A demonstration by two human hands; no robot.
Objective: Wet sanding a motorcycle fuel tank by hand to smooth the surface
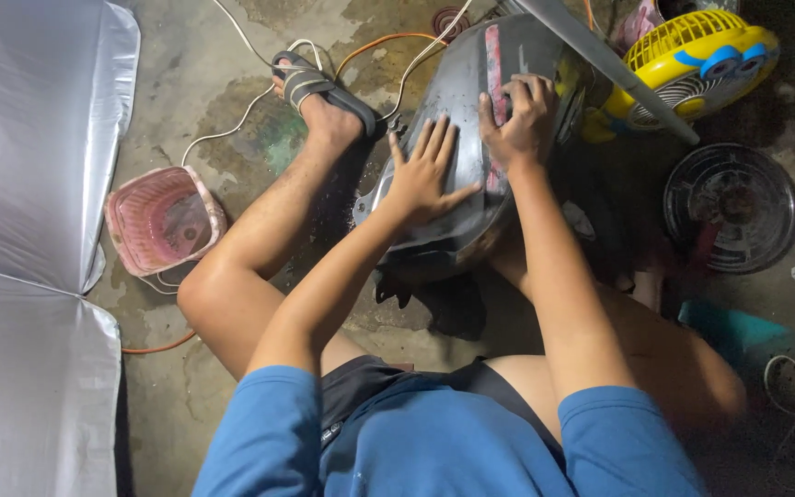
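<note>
A large dark grey curved shell (471,83), like a fuel tank, stands on the floor between my knees, with a pink stripe down its top. My left hand (423,170) lies flat on its left side with the fingers spread, holding nothing. My right hand (522,115) presses on the pink stripe near the top, fingers bent down onto the surface; whether something small lies under them is hidden.
A pink plastic basket (160,221) sits on the wet concrete at left beside a silver cover (20,184). A yellow fan (701,55) and a round black fan grille (731,207) lie at right. Orange and white cables (374,41) run behind my sandalled foot (310,83).
</note>
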